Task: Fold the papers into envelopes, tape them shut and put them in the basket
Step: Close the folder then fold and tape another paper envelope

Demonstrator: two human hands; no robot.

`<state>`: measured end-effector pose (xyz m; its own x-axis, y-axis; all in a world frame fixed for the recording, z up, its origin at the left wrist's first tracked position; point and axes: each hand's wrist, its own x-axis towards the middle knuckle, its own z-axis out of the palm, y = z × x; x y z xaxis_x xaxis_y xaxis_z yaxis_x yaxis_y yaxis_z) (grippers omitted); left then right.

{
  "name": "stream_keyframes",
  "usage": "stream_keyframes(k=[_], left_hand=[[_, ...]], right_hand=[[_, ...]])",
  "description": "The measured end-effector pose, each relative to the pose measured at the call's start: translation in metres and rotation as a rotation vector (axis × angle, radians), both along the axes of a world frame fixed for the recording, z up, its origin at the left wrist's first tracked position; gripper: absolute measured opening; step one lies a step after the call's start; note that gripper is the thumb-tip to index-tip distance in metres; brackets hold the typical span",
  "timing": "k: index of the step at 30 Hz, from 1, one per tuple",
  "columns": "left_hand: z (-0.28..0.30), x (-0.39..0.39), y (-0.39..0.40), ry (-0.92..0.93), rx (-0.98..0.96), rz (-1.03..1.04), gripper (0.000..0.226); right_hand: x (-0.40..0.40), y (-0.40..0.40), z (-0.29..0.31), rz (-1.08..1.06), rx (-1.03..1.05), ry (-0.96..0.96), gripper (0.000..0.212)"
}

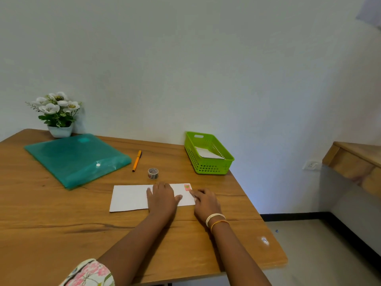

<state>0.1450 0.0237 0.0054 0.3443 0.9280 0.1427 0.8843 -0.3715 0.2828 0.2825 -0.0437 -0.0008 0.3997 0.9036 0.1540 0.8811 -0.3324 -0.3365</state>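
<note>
A white folded paper envelope (129, 198) lies flat on the wooden table (61, 223), with a small pink piece of tape (187, 187) at its top right corner. My left hand (161, 198) lies flat on the envelope's middle, fingers straight. My right hand (205, 202) rests at the envelope's right edge, fingertips touching the paper just below the tape. A roll of patterned tape (153, 173) stands just behind the envelope. The green basket (214, 167) sits at the back right and holds a white envelope (207, 153).
A teal plastic folder (76, 159) lies at the back left, an orange pen (137, 161) beside it. A white pot of flowers (58, 114) stands against the wall. The table's right edge is near the basket. Another wooden surface (354, 159) is at far right.
</note>
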Motion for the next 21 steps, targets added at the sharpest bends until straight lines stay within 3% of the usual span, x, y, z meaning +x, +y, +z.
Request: stream_keyframes(k=[3,6,10,14,18,21], left_hand=[[0.012,-0.012,0.009,0.039,-0.019,-0.047,0.076],[0.024,-0.020,0.021,0.056,-0.166,0.012,0.086],[0.035,-0.024,0.022,0.120,-0.317,0.045,0.081],[0.033,-0.021,0.010,0.088,-0.358,0.078,0.084],[0.031,-0.024,-0.003,-0.049,-0.304,0.107,0.065],[0.034,-0.027,-0.015,-0.177,-0.318,0.155,0.049]], right_hand=[[0.010,0.011,0.007,-0.001,-0.087,0.032,0.043],[0.008,0.018,0.010,-0.025,-0.132,0.019,0.048],[0.001,0.018,0.012,-0.056,-0.115,0.066,0.056],[-0.008,0.012,0.016,-0.055,-0.004,0.340,0.062],[-0.018,0.001,0.014,-0.139,0.142,0.605,0.066],[-0.023,-0.006,0.015,-0.155,0.136,0.631,0.072]])
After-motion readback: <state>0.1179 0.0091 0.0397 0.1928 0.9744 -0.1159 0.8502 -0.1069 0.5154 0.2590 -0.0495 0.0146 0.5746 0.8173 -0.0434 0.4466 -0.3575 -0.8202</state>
